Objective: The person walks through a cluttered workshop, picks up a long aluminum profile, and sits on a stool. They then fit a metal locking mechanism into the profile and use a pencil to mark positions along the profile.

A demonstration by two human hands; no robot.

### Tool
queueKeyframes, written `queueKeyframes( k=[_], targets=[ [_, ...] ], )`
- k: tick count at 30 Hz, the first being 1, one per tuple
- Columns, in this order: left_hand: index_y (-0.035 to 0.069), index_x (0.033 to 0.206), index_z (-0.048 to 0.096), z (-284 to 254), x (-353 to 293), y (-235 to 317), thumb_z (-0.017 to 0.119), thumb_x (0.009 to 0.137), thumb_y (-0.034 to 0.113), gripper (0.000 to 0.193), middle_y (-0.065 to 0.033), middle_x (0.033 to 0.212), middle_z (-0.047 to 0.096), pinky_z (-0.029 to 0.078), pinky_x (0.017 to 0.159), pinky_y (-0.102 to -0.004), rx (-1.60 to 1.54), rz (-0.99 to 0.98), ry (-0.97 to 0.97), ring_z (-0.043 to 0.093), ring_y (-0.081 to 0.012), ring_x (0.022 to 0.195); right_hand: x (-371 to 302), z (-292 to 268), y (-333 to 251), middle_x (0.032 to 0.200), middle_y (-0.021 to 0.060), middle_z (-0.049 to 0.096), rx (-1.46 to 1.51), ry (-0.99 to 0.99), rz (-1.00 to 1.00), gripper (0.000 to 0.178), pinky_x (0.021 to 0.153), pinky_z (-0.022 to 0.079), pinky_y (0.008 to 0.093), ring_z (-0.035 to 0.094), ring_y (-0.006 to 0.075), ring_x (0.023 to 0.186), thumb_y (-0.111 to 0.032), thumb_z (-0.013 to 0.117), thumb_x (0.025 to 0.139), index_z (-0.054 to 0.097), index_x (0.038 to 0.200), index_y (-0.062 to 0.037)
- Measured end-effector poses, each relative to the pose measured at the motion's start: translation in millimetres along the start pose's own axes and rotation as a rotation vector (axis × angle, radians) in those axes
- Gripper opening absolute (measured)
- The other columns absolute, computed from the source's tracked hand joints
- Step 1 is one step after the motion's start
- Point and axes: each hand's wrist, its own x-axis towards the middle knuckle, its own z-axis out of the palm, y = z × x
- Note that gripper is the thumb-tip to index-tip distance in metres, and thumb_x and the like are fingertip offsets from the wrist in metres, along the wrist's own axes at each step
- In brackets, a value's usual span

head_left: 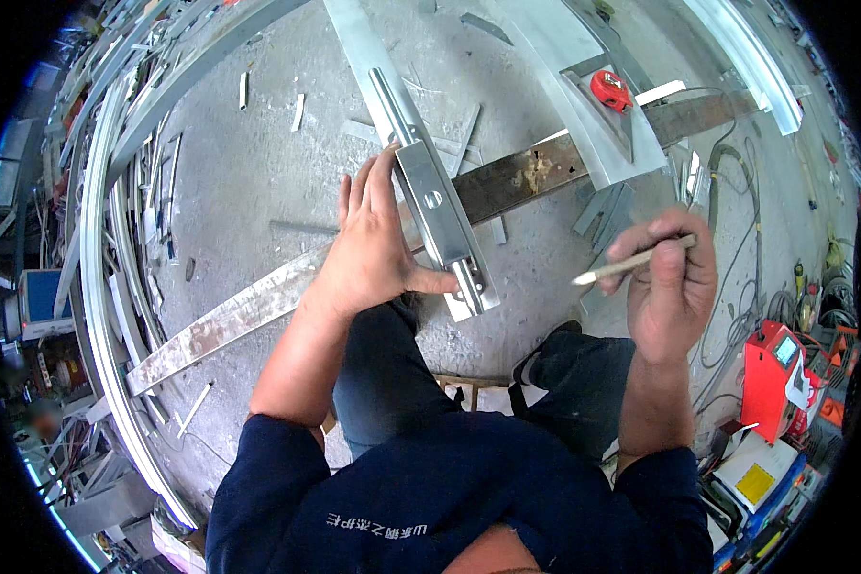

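A shiny metal bolt latch [430,196], a boxy housing with a rod out of each end, lies along a long flat metal bar [359,38]. My left hand [371,239] grips it from the left, fingertips at its upper part and thumb by its lower end. The bar's near end shows just past the lower rod. To the right, my right hand [674,277] is closed round a tan pencil-like stick [631,263], its pale tip toward the latch. That tip is apart from the metal.
A rusty beam [517,182] crosses beneath the work. On a wide metal piece [564,57] sit a red tape measure [611,90] and a triangular frame [598,110]. Long profiles [96,249] line the left. A red machine [773,381] and cables [751,201] are at right.
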Motion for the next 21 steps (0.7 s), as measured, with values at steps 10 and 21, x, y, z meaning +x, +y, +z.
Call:
queueKeyframes(
  k=[10, 21],
  targets=[
    [-0.008, 0.136, 0.043, -36.8, 32.7, 26.9, 0.077, 0.078, 0.050, 0.088, -0.0130, 0.073, 0.066, 0.050, 0.062, -0.0312, -0.187, -0.335, 0.140, 0.063, -0.0166, 0.066, -61.7, -43.5, 42.2, 0.075, 0.0044, 0.061, -0.179, 0.234, 0.452, 0.020, 0.049, 0.038, 0.0229, 0.051, 0.0087, 0.056, -0.016, 0.058, 0.097, 0.061, 0.110, -0.0006],
    [-0.005, 0.107, 0.058, -27.5, -8.5, -65.6, 0.049, 0.084, 0.018, 0.033, -0.0050, 0.072, 0.056, 0.041, 0.049, -0.0278, -1.940, -0.299, 0.387, 0.052, -0.0171, 0.054, -72.7, -57.6, 41.9, 0.076, 0.0070, 0.061, 0.027, 0.227, 0.409, 0.041, 0.062, 0.049, 0.0307, 0.056, 0.0164, 0.063, -0.035, 0.051, 0.101, 0.064, 0.106, 0.0040]
  ],
)
